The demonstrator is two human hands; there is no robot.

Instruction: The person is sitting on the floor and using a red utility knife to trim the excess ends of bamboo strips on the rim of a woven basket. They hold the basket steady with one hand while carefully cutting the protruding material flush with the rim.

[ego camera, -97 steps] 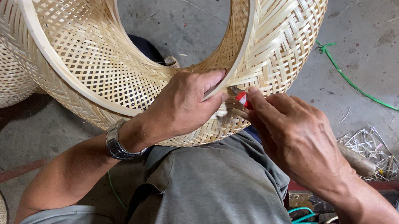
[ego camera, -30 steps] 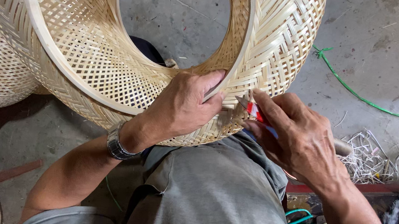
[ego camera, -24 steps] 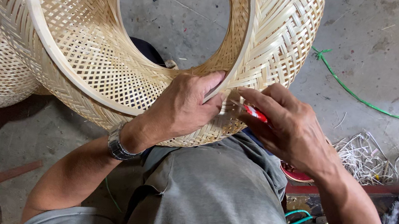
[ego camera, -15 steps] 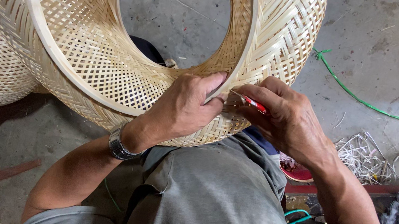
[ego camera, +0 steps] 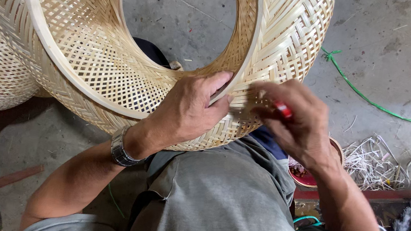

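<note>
A large woven bamboo shade (ego camera: 93, 61) rests tilted across the person's lap, its open ring facing up over the concrete floor (ego camera: 379, 42). The left hand (ego camera: 185, 110), a watch (ego camera: 122, 147) on its wrist, has its grip clamped over the shade's rim (ego camera: 246, 48). The right hand (ego camera: 295, 120), blurred, has its grip pinched on a small red tool (ego camera: 283, 109) against the weave. Bamboo scraps (ego camera: 373, 163) and a green cord (ego camera: 386, 113) lie nearby.
</note>
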